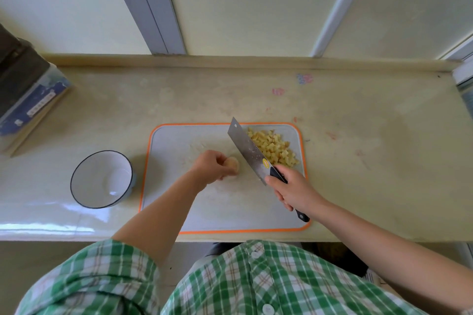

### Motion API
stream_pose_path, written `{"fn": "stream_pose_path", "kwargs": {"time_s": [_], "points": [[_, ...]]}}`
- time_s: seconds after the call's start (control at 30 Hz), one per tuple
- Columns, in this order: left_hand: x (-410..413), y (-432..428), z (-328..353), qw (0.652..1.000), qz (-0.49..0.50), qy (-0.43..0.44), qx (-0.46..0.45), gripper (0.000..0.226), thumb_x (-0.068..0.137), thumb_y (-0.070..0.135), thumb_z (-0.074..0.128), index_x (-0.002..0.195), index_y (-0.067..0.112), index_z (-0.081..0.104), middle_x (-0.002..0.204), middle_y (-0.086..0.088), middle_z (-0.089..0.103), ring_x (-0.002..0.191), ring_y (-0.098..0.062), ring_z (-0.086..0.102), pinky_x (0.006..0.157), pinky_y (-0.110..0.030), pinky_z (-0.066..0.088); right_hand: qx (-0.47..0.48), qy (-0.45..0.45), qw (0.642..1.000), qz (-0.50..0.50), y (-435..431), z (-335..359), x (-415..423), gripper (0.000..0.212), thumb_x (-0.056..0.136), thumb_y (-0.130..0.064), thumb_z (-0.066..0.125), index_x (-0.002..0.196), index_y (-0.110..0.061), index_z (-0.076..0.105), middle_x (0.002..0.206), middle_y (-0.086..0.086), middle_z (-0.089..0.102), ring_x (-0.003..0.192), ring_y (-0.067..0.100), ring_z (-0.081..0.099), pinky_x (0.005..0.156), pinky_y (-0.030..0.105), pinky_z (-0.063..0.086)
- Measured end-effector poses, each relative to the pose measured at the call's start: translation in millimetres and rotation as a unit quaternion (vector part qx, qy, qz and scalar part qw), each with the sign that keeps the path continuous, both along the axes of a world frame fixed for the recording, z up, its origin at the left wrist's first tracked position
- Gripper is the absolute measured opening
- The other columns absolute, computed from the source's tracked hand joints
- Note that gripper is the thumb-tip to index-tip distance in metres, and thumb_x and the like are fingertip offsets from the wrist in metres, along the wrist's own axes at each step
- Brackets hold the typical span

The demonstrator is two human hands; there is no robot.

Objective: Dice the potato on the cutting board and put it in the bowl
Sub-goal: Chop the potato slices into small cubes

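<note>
Two hands work an orange-rimmed cutting board (179, 140) at the tabletop's (358, 135) front edge: the left hand's (213, 166) grip curls round a rounded potato stub (233, 163), the right hand (294, 192) clamps a steel cleaver (252, 152), its yellow sticker (266, 163) unreadable. Small diced potato cubes (272, 147) heap at the board's far right corner; a white bowl (89, 176) stands left.

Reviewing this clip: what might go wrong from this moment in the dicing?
1. The left hand holds only a small potato piece, fingers close to the cleaver in the right hand; a slip may nick them.
2. The diced potato is heaped at the far right corner of the cutting board, while the bowl stands off its left side; cubes may scatter in transfer.
</note>
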State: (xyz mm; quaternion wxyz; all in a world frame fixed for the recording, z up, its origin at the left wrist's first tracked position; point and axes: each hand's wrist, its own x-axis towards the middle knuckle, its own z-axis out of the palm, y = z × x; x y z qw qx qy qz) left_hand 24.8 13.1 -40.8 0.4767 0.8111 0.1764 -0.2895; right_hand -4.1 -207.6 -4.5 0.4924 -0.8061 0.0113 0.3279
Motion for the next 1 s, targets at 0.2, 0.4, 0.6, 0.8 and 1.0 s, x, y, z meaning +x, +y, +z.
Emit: {"fn": "stream_pose_path", "kwargs": {"time_s": [0.2, 0.4, 0.6, 0.8, 1.0], "points": [[-29, -23, -9, 0.989, 0.033, -0.028, 0.144, 0.026, 0.069, 0.019, 0.082, 0.083, 0.014, 0.060, 0.077, -0.001, 0.060, 0.069, -0.019, 0.057, 0.058, -0.026, 0.040, 0.009, -0.001, 1.000, 0.002, 2, 2, 1, 0.021, 0.096, -0.020, 0.049, 0.090, 0.000, 0.045, 0.057, 0.006, 0.043, 0.041, 0.017, 0.034, 0.040, 0.030, 0.034], [-44, -25, -13, 0.973, 0.035, -0.105, 0.204, 0.040, 0.077, 0.031, 0.075, 0.105, 0.013, 0.053, 0.102, -0.001, 0.044, 0.082, -0.024, 0.051, 0.072, -0.028, 0.036, 0.038, 0.012, 0.999, 0.001, 3, 1, -8, 0.019, 0.097, -0.018, 0.048, 0.084, -0.005, 0.043, 0.058, 0.010, 0.042, 0.038, 0.015, 0.031, 0.037, 0.026, 0.031], [-50, -17, -21, 0.975, 0.080, -0.105, 0.179, 0.021, 0.081, 0.032, 0.073, 0.087, 0.014, 0.063, 0.082, 0.000, 0.064, 0.084, -0.023, 0.060, 0.068, -0.029, 0.042, 0.058, 0.047, 0.997, 0.003, 9, -8, -23, 0.020, 0.097, -0.019, 0.047, 0.089, -0.002, 0.042, 0.056, 0.005, 0.041, 0.039, 0.016, 0.029, 0.037, 0.025, 0.029], [-44, -17, -20, 0.976, 0.110, -0.081, 0.170, 0.016, 0.082, 0.026, 0.072, 0.089, 0.012, 0.069, 0.083, -0.001, 0.068, 0.084, -0.022, 0.063, 0.066, -0.024, 0.038, 0.046, 0.043, 0.998, 0.005, 17, -17, -28, 0.022, 0.097, -0.019, 0.047, 0.099, 0.003, 0.043, 0.054, 0.004, 0.042, 0.037, 0.015, 0.031, 0.036, 0.024, 0.031], [-43, -17, -17, 0.975, 0.110, -0.082, 0.175, 0.013, 0.082, 0.024, 0.071, 0.087, 0.013, 0.070, 0.084, -0.002, 0.070, 0.083, -0.022, 0.064, 0.067, -0.025, 0.043, 0.034, 0.034, 0.999, 0.023, 17, -19, -30, 0.024, 0.098, -0.022, 0.047, 0.101, 0.002, 0.044, 0.056, 0.005, 0.044, 0.037, 0.014, 0.033, 0.036, 0.025, 0.033]]}}
